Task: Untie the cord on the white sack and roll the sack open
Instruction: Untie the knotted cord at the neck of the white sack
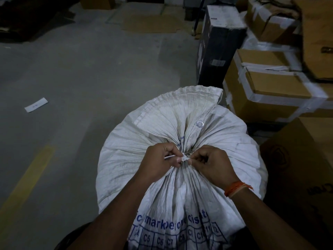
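Observation:
A full white woven sack with blue print stands on the floor right in front of me. Its mouth is gathered into a neck tied by a thin white cord. The loose sack top fans out beyond the knot, with a metal eyelet in it. My left hand pinches one cord end on the left of the knot. My right hand, with an orange thread round its wrist, pinches the cord on the knot's right side.
Taped cardboard boxes are stacked close on the right, with a tall black box behind the sack and a brown carton at the near right. Grey concrete floor spreads left, with a yellow line and a paper slip.

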{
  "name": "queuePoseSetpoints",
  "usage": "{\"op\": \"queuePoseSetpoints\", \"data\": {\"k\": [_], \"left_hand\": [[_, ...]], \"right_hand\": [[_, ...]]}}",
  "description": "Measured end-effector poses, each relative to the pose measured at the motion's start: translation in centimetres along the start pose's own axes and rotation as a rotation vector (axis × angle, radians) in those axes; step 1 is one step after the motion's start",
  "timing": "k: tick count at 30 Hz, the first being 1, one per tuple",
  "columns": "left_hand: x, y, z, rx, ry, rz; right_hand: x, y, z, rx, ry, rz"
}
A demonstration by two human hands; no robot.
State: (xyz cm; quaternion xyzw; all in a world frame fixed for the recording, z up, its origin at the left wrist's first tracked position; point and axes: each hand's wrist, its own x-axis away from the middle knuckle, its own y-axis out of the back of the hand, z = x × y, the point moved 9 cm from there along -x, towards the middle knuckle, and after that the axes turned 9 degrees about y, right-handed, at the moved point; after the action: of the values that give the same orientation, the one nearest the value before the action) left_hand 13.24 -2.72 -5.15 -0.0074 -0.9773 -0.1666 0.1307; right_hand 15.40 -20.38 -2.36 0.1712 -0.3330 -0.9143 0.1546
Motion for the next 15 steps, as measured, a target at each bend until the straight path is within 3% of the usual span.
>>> {"op": "queuePoseSetpoints", "data": {"k": [15], "left_hand": [[0.09,-0.22,-0.05,-0.027,-0.019,0.002]], "right_hand": [[0.38,-0.71,0.06,-0.006,0.015,-0.065]]}}
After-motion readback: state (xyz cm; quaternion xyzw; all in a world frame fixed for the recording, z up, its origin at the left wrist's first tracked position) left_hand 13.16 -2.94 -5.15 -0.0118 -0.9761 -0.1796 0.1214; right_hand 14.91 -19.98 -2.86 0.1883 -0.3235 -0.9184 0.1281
